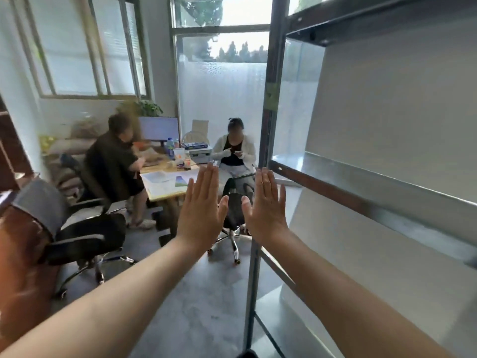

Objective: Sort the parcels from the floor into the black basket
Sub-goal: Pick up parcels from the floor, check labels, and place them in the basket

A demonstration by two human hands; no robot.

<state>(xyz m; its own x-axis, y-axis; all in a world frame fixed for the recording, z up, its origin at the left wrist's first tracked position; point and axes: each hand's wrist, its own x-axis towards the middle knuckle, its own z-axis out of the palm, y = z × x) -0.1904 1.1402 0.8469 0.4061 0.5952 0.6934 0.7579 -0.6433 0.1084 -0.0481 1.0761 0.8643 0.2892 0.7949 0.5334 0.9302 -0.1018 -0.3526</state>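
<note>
No parcels or basket are shown, so weight and grip points cannot be judged. The left hand [200, 213] and right hand [267, 210] are held out flat, fingers straight, empty, beside a shelf [361, 192].

An office: desk [165, 184], monitor [158, 129], printer [200, 155], swivel chairs [85, 228]

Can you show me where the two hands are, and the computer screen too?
left hand [200, 206]: head view, on the back of the hand.
right hand [267, 206]: head view, on the back of the hand.
computer screen [158, 128]: head view, on the middle of the lit panel.
</note>
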